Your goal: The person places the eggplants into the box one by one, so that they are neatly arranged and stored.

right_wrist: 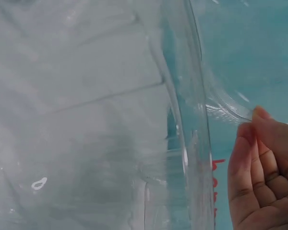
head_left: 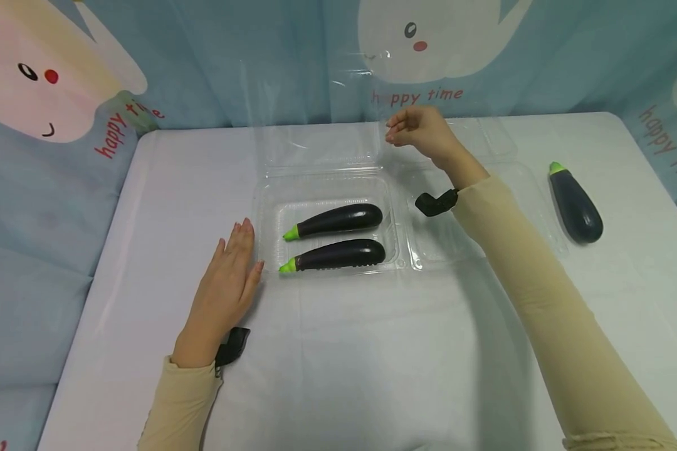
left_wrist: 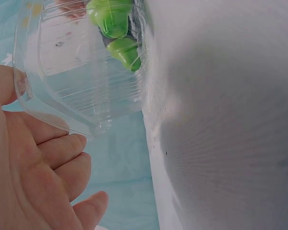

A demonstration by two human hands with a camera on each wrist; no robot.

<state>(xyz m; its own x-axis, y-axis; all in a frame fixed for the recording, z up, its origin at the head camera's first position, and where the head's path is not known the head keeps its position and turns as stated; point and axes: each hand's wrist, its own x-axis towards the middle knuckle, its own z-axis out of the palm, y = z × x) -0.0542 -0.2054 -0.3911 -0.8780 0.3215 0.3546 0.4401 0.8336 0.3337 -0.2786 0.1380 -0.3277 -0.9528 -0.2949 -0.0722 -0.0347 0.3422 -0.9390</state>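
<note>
Pinching the raised clear plastic lid (head_left: 321,147) is the right hand (head_left: 420,131); the left hand (head_left: 228,285), fingers straight, rests beside the clear clamshell tray (head_left: 262,207) holding two purple aubergines (head_left: 338,219).

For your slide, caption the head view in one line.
Left hand steadies a clear box holding two eggplants; right hand pinches its raised lid.

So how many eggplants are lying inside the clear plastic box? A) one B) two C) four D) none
B, two: the upper eggplant and the lower eggplant lie side by side in the clear box, while a third eggplant lies out on the table to the right.
</note>
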